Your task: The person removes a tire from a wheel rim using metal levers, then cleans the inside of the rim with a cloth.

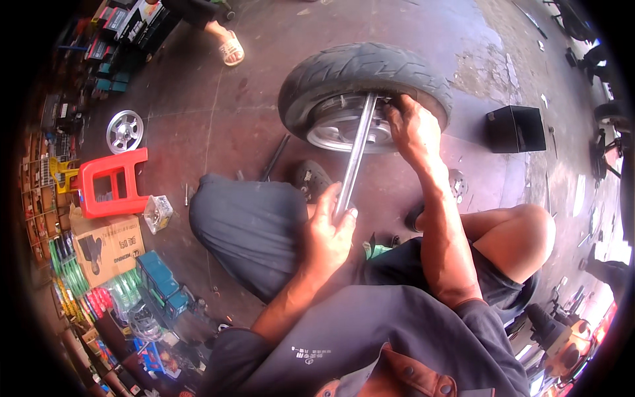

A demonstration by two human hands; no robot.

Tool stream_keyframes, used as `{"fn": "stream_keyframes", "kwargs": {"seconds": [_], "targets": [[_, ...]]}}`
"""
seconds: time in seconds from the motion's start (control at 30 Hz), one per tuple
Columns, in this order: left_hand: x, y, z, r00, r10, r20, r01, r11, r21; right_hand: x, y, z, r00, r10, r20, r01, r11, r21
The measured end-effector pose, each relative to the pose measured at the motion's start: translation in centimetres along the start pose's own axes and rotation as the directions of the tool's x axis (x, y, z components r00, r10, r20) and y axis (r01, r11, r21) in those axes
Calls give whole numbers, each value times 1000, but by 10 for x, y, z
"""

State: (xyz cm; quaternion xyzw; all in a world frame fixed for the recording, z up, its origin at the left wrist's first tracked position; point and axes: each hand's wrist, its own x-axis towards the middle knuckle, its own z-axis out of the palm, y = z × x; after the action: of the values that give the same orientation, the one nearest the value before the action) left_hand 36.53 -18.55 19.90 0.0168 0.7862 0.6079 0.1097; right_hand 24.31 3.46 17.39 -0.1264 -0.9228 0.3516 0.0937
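A black rubber tire [367, 63] with a silver wheel rim [324, 135] stands tilted on the floor in front of me. My left hand [331, 228] is wrapped round the near end of a long metal tire lever [358, 149]. The lever's far end reaches in between the tire's bead and the rim. At the right side of the opening, my right hand [415, 129] rests on the tire's inner edge with its fingers bent over it. Whatever those fingertips grip is hidden inside the tire.
A second dark bar [275, 157] lies on the floor left of the wheel. To the left are a red stool [112, 182], a loose silver rim [125, 131] and a cardboard box [109, 248]. A black open box [516, 130] stands at right. Another person's sandaled foot [231, 49] is at the far left.
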Motion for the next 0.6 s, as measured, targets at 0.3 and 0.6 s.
{"fn": "stream_keyframes", "kwargs": {"seconds": [0.3, 0.6], "targets": [[4, 12, 1, 998, -55, -7, 55, 998, 19, -54, 7, 27, 751, 599, 276, -450, 159, 879], [3, 23, 4, 996, -88, -5, 88, 996, 23, -53, 6, 47, 782, 349, 515, -346, -445, 826]]}}
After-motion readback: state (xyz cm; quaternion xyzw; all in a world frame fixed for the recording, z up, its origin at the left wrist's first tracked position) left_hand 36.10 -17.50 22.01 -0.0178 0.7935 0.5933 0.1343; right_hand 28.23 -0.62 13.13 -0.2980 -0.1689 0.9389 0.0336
